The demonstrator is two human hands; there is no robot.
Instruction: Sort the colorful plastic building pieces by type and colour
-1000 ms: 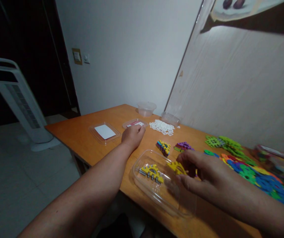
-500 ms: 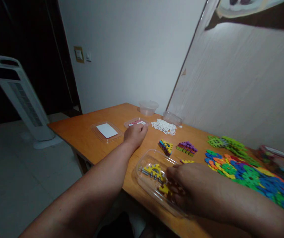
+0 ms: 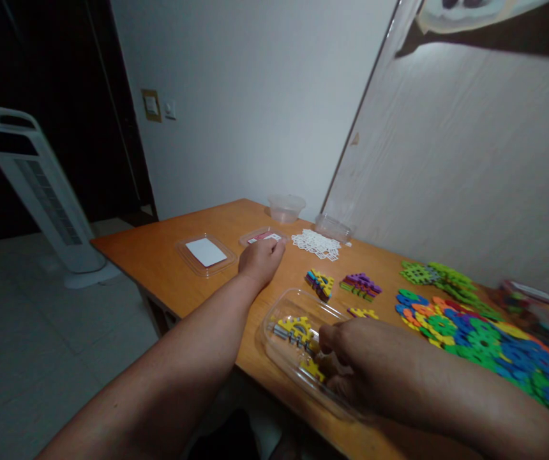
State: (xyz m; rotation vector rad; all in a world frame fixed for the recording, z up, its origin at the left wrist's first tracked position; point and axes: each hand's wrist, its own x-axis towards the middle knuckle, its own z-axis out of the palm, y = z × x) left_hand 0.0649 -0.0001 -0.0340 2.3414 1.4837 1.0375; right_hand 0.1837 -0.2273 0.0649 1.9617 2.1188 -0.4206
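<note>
My right hand reaches into a clear plastic tray at the table's near edge, its fingers curled on a yellow puzzle piece. A yellow and grey cluster of pieces lies in the tray just left of the fingers. My left hand rests as a loose fist on the wooden table, beside a clear lid with a pink card. Nothing shows in that fist.
Small stacks of coloured pieces and purple pieces sit behind the tray, with one yellow piece loose. White pieces, a colourful heap, clear bowls and a lid with a white card lie around. A tower fan stands left.
My right hand carried a yellow piece from above the table down into the clear tray and now rests low inside it. My left hand has stayed put.
</note>
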